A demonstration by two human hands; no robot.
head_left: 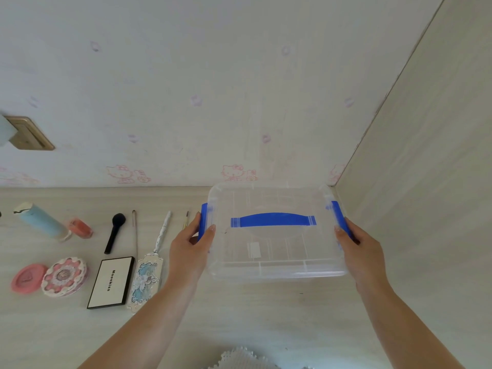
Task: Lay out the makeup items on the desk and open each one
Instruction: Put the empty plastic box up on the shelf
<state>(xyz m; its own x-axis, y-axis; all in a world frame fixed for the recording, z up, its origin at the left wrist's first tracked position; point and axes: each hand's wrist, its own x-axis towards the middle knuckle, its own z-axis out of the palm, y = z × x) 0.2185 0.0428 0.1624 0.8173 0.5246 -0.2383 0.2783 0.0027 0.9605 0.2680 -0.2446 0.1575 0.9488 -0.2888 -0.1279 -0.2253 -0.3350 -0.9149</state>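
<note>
Head view: storage box (277, 251) lengthwise left-right.

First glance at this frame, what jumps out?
The clear storage box with its blue handle stands at the desk's right, near the wall corner, gripped at both ends: the left hand on the left blue latch, the right hand on the right blue latch. Left of it, makeup lies in rows, notably the black-and-white palette, the pink round compact and the black brush.
</note>
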